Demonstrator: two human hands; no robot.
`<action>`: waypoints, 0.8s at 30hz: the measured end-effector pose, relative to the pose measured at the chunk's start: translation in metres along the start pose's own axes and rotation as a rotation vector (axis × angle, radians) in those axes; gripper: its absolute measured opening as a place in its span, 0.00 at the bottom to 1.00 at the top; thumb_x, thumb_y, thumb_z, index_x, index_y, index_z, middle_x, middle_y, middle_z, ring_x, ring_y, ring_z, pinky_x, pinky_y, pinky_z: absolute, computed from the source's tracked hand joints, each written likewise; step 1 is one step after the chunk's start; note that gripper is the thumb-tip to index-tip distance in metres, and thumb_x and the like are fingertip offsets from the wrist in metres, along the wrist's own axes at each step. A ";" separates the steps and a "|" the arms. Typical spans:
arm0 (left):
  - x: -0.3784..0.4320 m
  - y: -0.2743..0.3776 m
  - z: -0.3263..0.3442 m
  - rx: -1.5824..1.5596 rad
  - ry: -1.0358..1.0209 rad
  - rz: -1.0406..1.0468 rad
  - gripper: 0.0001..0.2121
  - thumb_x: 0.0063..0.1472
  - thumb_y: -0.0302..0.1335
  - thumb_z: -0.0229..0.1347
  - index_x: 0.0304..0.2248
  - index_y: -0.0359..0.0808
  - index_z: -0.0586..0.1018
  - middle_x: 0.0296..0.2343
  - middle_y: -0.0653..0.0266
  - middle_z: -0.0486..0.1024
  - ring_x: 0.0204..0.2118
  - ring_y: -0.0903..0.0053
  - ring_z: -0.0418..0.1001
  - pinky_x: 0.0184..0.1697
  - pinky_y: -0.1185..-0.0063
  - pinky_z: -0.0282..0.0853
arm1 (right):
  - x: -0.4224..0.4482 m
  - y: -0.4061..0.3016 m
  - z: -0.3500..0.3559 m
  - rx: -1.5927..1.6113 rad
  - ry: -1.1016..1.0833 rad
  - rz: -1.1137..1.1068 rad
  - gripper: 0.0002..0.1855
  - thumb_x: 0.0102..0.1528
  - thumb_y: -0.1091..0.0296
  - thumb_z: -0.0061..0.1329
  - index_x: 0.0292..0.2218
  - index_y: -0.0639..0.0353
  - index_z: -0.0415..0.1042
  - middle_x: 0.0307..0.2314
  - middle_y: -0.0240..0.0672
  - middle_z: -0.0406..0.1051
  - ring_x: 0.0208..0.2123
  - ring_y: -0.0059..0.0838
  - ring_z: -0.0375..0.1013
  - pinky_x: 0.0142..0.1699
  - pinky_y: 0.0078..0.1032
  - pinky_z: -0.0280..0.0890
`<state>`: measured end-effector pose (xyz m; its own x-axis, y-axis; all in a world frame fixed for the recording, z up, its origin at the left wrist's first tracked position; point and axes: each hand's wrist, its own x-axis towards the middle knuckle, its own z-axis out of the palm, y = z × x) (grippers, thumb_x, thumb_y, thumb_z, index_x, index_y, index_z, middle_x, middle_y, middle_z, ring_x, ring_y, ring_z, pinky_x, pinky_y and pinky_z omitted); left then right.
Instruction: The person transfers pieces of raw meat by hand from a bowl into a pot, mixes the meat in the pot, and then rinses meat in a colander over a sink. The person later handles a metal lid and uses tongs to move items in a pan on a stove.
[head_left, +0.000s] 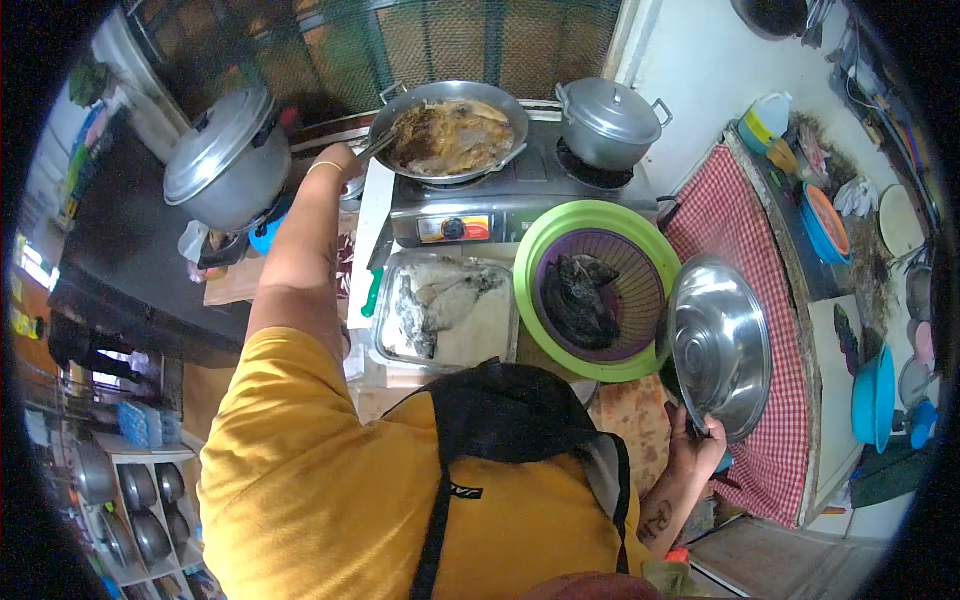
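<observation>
My left hand (341, 165) grips a metal utensil (380, 142), apparently tongs, whose far end reaches over the left rim of a wide two-handled wok (517, 124). Bubbling brown oil with food (450, 135) fills the wok. At the right, my right hand (697, 442) holds the lower rim of a shiny steel bowl (724, 345), tilted on its side. The bowl stands beside a lime-green basin (529, 300) with a purple strainer (645, 300) inside it. Dark whole fish (577, 300) lie in the strainer. A clear tray (487, 349) before me holds white flour and a coated fish (450, 296).
A lidded pot (611, 124) sits on the right burner of the gas stove (517, 217). A green-handled knife (375, 277) lies left of the tray. The large lidded pot (225, 161) is at left. Checked red cloth (780, 375) hangs along the right counter.
</observation>
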<state>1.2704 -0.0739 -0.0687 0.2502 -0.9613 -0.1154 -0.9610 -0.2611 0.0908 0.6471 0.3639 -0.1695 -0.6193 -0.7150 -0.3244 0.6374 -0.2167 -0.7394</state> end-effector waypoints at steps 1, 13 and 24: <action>0.003 -0.004 0.002 -0.103 -0.033 -0.018 0.09 0.53 0.26 0.57 0.31 0.29 0.81 0.30 0.48 0.78 0.28 0.62 0.79 0.32 0.67 0.74 | 0.000 -0.001 0.002 -0.005 0.007 -0.005 0.36 0.42 0.75 0.46 0.54 0.73 0.55 0.52 0.53 0.60 0.49 0.61 0.62 0.54 0.46 0.66; -0.006 0.019 -0.021 -0.063 -0.187 -0.003 0.11 0.53 0.30 0.58 0.28 0.28 0.81 0.25 0.51 0.79 0.25 0.66 0.77 0.31 0.67 0.73 | -0.024 -0.014 0.054 0.162 0.015 0.082 0.20 0.41 0.76 0.47 0.38 0.71 0.69 0.41 0.49 0.69 0.43 0.45 0.70 0.50 0.38 0.68; -0.044 0.073 -0.025 0.161 0.058 0.172 0.15 0.57 0.28 0.47 0.41 0.36 0.81 0.44 0.50 0.74 0.48 0.59 0.73 0.49 0.67 0.69 | -0.001 -0.002 -0.005 -0.077 0.042 0.002 0.34 0.43 0.73 0.45 0.52 0.76 0.56 0.50 0.58 0.60 0.49 0.65 0.61 0.53 0.46 0.67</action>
<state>1.1926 -0.0531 -0.0324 0.0833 -0.9950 -0.0549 -0.9953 -0.0803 -0.0547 0.6437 0.3681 -0.1706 -0.6382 -0.6861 -0.3492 0.6026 -0.1629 -0.7812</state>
